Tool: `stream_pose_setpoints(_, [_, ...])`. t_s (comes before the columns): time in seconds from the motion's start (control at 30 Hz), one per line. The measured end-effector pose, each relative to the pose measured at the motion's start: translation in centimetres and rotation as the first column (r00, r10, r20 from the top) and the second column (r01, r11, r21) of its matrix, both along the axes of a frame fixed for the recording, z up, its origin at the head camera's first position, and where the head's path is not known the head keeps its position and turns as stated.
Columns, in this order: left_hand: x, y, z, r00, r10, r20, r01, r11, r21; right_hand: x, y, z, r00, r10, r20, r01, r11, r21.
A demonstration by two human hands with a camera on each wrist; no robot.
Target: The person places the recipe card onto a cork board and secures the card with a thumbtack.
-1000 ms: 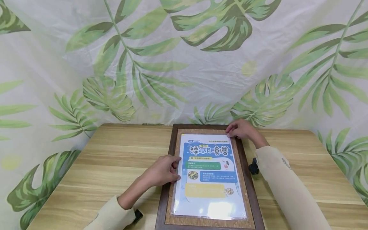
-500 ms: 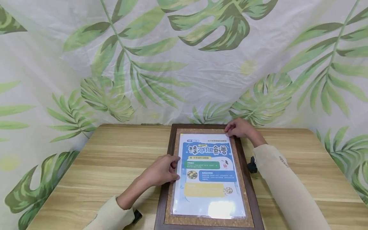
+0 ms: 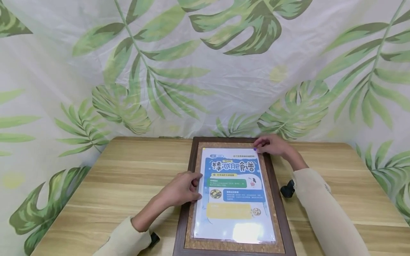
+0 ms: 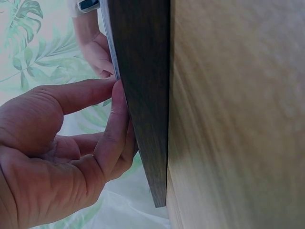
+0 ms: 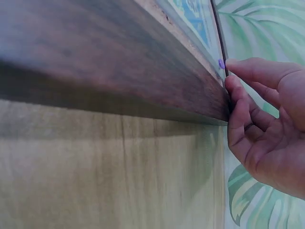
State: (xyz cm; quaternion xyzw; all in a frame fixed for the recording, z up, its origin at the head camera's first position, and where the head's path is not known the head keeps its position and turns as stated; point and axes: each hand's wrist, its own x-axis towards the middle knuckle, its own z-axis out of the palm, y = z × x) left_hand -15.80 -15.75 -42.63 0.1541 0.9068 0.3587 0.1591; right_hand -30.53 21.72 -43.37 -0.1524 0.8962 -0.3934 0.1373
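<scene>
A printed poster (image 3: 234, 229) in a shiny clear sleeve lies on a cork board (image 3: 234, 246) with a dark wooden frame (image 3: 185, 227). My left hand (image 3: 180, 189) rests its thumb and fingertips on the poster's left edge; in the left wrist view they meet the board's side. A purple pushpin (image 3: 255, 149) stands in the poster's top right corner. Beside the pin, my right hand (image 3: 273, 146) hovers with loosely bent fingers; in the right wrist view its thumb tip is right next to the purple pin. A small yellow pushpin (image 3: 204, 149) marks the top left corner.
The board lies on a wood-grain table (image 3: 134, 167), its far end close to the leaf-patterned curtain (image 3: 198, 71). Black wrist devices (image 3: 287, 189) protrude beside the cream sleeves (image 3: 323, 209).
My right hand has drawn slightly to the right, off the poster's top right corner, and the purple pushpin now shows. The left hand holds its place on the poster's left edge.
</scene>
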Motion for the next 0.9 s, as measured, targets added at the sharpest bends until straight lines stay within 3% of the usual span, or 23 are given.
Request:
stream_pose_setpoints(0.67, [0.0,0.1,-0.1,1.000,0.018,0.017,-0.018,1.000,-0.007,4.6,2.9,0.4,0.997,0.055,-0.047,-0.053,0.997,0.048])
stream_pose_setpoints(0.9, [0.0,0.0,0.0,1.000,0.003,-0.007,-0.003,1.000,-0.019,6.3,4.1,0.2,0.996,0.082,-0.043,-0.081,0.997,0.010])
